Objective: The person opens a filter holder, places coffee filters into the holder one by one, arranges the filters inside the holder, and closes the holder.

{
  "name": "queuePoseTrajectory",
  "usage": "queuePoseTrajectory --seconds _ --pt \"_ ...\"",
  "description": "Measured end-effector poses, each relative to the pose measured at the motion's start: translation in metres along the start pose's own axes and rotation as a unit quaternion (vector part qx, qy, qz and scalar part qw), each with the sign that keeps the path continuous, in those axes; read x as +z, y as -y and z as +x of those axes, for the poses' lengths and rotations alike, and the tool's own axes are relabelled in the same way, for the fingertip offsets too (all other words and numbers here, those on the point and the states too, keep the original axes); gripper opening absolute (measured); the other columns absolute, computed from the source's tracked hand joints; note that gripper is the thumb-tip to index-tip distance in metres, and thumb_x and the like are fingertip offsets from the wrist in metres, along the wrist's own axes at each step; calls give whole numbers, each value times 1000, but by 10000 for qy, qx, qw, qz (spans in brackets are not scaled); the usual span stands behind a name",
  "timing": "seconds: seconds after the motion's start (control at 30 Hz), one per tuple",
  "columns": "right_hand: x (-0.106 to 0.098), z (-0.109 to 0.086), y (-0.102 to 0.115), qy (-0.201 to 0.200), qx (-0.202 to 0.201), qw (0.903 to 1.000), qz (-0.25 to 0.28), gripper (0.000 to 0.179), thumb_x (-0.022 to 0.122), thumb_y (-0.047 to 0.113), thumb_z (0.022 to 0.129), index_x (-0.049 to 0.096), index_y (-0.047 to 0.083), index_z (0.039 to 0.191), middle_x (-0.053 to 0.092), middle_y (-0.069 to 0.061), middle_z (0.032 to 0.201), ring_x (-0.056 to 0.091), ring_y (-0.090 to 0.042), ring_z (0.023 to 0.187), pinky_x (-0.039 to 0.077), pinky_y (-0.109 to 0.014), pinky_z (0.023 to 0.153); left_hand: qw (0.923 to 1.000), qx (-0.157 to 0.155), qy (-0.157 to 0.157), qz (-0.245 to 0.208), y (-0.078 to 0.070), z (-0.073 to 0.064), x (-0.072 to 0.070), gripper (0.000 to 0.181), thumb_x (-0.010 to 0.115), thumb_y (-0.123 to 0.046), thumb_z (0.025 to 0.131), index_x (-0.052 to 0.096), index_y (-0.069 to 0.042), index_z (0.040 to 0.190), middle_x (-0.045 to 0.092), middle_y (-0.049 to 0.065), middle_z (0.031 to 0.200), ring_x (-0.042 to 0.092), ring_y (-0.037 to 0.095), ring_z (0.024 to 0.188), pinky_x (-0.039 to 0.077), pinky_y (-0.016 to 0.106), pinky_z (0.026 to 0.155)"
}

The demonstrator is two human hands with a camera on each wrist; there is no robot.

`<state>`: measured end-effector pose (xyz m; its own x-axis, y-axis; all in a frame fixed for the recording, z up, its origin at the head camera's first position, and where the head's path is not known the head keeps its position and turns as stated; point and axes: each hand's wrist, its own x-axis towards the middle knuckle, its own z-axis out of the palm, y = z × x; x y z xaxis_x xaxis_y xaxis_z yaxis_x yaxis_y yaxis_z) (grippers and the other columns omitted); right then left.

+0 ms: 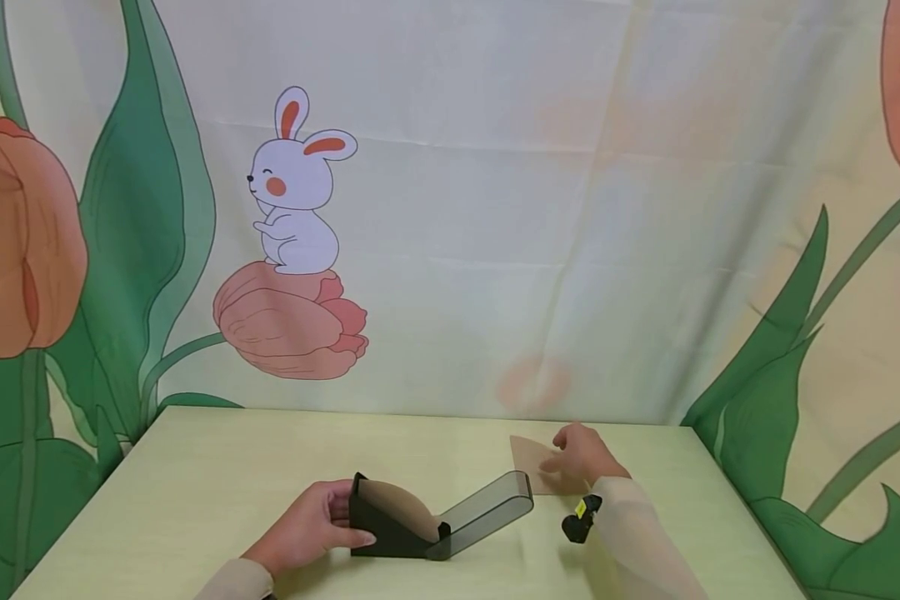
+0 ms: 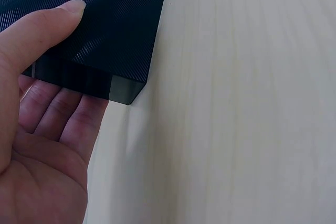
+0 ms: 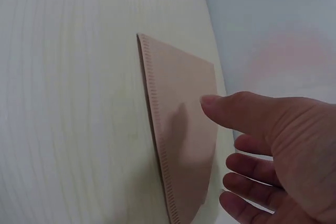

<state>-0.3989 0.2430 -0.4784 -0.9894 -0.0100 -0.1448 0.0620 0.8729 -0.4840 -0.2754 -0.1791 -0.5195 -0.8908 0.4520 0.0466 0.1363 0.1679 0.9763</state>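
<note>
My left hand (image 1: 317, 523) grips the rear end of a black coffee filter holder (image 1: 386, 525), thumb along its ribbed side and fingers behind it. The holder's smoky see-through lid (image 1: 487, 515) is swung out to the right. Brown filter paper (image 1: 399, 504) shows inside the black body. Farther right, a brown paper coffee filter (image 3: 181, 114) with a crimped edge lies flat on the table. Over its far side hovers my right hand (image 1: 587, 457), thumb and fingers apart, casting a shadow on the paper. Between those fingers there is nothing.
The pale wood-grain table (image 1: 217, 467) ends at a fabric backdrop (image 1: 450, 250) printed with tulips and a rabbit. A small black camera (image 1: 581, 518) with a yellow mark sits at my right wrist, close to the lid's end.
</note>
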Motion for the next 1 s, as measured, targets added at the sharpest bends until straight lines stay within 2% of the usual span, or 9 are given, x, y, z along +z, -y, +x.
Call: queuePoseTrajectory --seconds 0.2,0.4,0.67,1.0 --pt "1 1 -9 79 274 9996 13 56 88 24 78 64 -1 122 67 -12 117 61 -27 100 54 -50 94 10000 -66 -4 -31 0 0 0 50 86 -13 83 65 -2 127 75 12 118 73 25 108 59 29 92" --pt "4 5 -15 27 114 9998 -149 52 88 24 77 66 0 117 68 -11 113 61 -26 97 54 -49 92 9999 -109 -13 -11 0 0 0 51 87 -14 82 65 -2 127 75 12 118 73 25 107 59 30 92" --pt "8 11 -18 68 255 9996 -52 49 89 24 78 67 0 114 68 -12 111 61 -27 98 53 -51 93 9999 -96 -24 -24 0 0 0 50 86 -13 83 65 -2 127 75 13 119 72 28 110 59 31 93" --pt "7 11 -14 154 155 9997 -107 41 88 22 80 67 1 108 67 -10 105 59 -26 94 53 -48 91 9999 -138 -47 -16 -1 0 0 52 86 -13 83 65 -3 129 75 13 120 72 29 111 59 34 95"
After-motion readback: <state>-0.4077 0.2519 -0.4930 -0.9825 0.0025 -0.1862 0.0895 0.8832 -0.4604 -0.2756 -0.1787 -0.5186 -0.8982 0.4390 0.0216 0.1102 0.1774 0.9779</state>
